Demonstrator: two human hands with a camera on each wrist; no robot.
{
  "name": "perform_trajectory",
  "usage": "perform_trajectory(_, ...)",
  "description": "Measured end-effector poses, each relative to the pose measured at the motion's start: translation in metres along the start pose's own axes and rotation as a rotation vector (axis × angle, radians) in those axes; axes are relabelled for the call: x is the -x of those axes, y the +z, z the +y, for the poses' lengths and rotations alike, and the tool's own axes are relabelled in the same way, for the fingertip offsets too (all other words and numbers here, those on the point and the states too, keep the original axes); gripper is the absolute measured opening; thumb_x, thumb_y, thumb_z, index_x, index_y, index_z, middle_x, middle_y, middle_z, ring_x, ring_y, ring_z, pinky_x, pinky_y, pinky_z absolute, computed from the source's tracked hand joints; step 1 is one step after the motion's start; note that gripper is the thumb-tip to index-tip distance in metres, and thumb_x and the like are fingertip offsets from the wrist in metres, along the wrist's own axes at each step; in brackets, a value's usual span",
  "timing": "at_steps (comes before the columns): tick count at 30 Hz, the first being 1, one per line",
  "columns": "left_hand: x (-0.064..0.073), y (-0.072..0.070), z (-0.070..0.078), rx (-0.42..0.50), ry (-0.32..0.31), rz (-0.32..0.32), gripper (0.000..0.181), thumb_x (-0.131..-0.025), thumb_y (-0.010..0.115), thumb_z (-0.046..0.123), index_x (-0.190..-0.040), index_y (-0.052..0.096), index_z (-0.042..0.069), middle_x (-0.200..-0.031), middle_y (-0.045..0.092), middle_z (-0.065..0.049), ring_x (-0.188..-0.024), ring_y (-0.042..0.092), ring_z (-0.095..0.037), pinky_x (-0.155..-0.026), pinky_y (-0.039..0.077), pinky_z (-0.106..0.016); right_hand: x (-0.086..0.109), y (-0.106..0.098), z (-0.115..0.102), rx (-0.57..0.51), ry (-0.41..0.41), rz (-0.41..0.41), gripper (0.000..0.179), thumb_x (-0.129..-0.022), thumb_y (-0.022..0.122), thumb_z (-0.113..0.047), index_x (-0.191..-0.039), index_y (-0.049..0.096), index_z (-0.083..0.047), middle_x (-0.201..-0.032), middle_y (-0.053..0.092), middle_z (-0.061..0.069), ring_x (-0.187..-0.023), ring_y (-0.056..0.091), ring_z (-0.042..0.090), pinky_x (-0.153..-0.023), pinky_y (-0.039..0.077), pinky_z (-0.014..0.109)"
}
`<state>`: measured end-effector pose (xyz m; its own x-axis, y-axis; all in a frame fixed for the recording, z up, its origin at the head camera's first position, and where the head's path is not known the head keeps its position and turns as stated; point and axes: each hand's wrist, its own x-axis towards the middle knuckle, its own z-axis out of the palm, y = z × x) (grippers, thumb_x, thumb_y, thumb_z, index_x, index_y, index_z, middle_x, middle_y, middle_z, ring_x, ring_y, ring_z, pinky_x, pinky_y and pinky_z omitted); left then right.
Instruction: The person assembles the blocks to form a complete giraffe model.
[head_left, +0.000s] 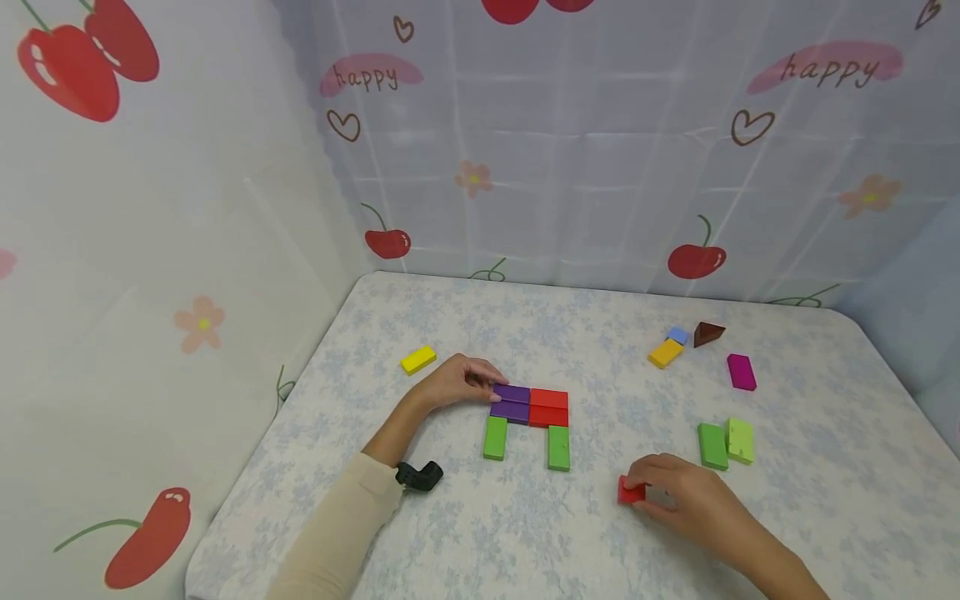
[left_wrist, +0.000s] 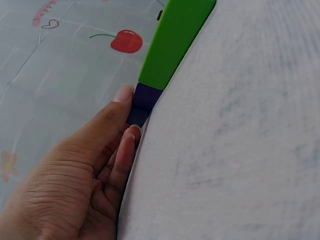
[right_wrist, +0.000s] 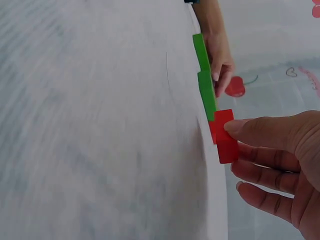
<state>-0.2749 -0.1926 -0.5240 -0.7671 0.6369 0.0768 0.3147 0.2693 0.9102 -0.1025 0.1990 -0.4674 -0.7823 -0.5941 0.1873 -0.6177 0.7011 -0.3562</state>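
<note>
My left hand rests at the left end of two purple blocks, its thumb and fingertips pinching the far one. Two red blocks lie flush against the purple pair. Below them, like legs, stand a left green block and a right green block. Off to the right, near the front, my right hand pinches a small red block between thumb and fingers. In the right wrist view this block overlaps the end of the arrangement.
Right of the arrangement lie a green block, a light green block and a magenta block. Farther back are an orange block, a blue block and a brown triangular block. A yellow block lies behind my left wrist.
</note>
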Motion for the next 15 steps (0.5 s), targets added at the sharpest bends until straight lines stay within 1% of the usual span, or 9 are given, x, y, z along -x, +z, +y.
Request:
perform_trajectory(2, 0.000, 0.000, -0.001, -0.002, 0.004, 0.001, 0.027, -0.087, 0.082, 0.011, -0.114, 0.079, 0.011, -0.108, 0.073, -0.001, -0.083, 0.065, -0.019, -0.076, 0.054, -0.030, -0.006, 0.002, -0.006, -0.036, -0.071, -0.004, 0.030, -0.076, 0.089, -0.012, -0.098, 0.074, -0.026, -0.104, 0.068, -0.013, -0.094, 0.066, 0.010, -0.076, 0.058, 0.029)
perform_trajectory(4, 0.000, 0.000, -0.001, -0.006, 0.008, 0.001, 0.027, -0.087, 0.082, 0.011, -0.114, 0.079, 0.011, -0.109, 0.073, -0.001, -0.083, 0.065, -0.019, -0.076, 0.055, -0.030, -0.012, 0.005, -0.013, -0.070, -0.126, -0.018, 0.029, -0.078, 0.088, -0.010, -0.099, 0.074, -0.024, -0.105, 0.067, -0.013, -0.094, 0.065, 0.009, -0.076, 0.058, 0.029)
perform_trajectory(7, 0.000, 0.000, -0.001, -0.011, 0.016, 0.002, 0.027, -0.088, 0.082, 0.012, -0.115, 0.079, 0.011, -0.110, 0.073, -0.001, -0.083, 0.065, -0.019, -0.076, 0.055, -0.030, -0.023, 0.008, -0.025, -0.096, -0.176, -0.065, 0.027, -0.080, 0.086, -0.010, -0.101, 0.075, -0.022, -0.107, 0.068, -0.011, -0.095, 0.066, 0.010, -0.078, 0.058, 0.031)
perform_trajectory(12, 0.001, 0.000, 0.000, -0.008, 0.025, 0.004, 0.027, -0.088, 0.082, 0.013, -0.114, 0.079, 0.012, -0.110, 0.073, 0.000, -0.083, 0.065, -0.020, -0.076, 0.055, -0.031, -0.044, 0.015, -0.047, -0.084, -0.196, -0.154, 0.022, -0.084, 0.084, -0.013, -0.102, 0.076, -0.020, -0.107, 0.069, -0.009, -0.096, 0.066, 0.011, -0.080, 0.058, 0.031)
perform_trajectory(15, 0.000, 0.000, -0.001, -0.007, 0.028, 0.008, 0.026, -0.088, 0.082, 0.012, -0.114, 0.079, 0.012, -0.110, 0.073, -0.001, -0.083, 0.066, -0.020, -0.075, 0.055, -0.030, -0.056, 0.022, -0.057, -0.064, -0.210, -0.169, 0.020, -0.084, 0.084, -0.013, -0.102, 0.077, -0.018, -0.106, 0.069, -0.008, -0.096, 0.066, 0.010, -0.080, 0.058, 0.031)
